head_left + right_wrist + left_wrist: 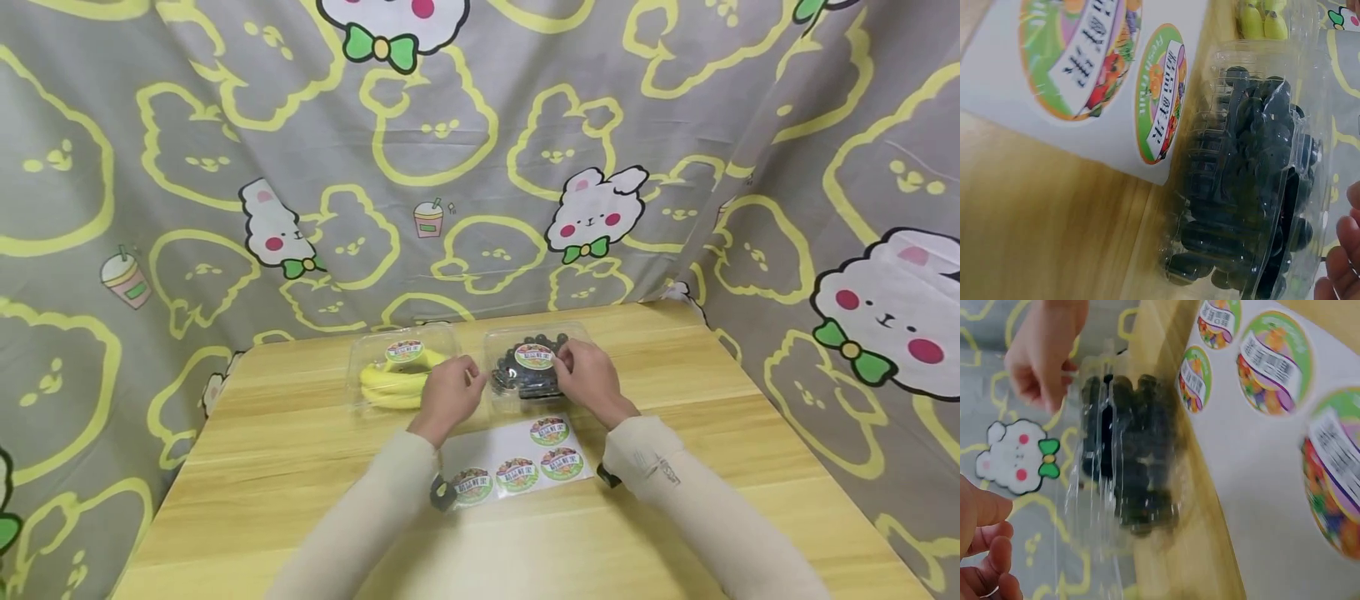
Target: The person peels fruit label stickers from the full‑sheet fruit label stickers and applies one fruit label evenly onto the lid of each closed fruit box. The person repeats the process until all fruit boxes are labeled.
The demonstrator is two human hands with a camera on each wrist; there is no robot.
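Note:
Dark grapes [528,385] fill a clear plastic box [504,406] with a round fruit label [534,357] on its lid. My right hand [590,382] is over the box's right side, its fingertips right at the label's edge. Bent fingers of that right hand [1342,259] show above the lid in the right wrist view. My left hand [454,395] hovers at the left side of the grape box, its fingers loosely curved with nothing between them. In the left wrist view, the left hand's fingers [988,562] stand apart from the box.
Left of the grapes stands another clear box [358,354] of yellow bananas [390,390], with a round label [405,351] on top. A white sheet [487,450] with several round labels lies in front on the wooden table [300,467]. A patterned curtain [480,192] hangs behind.

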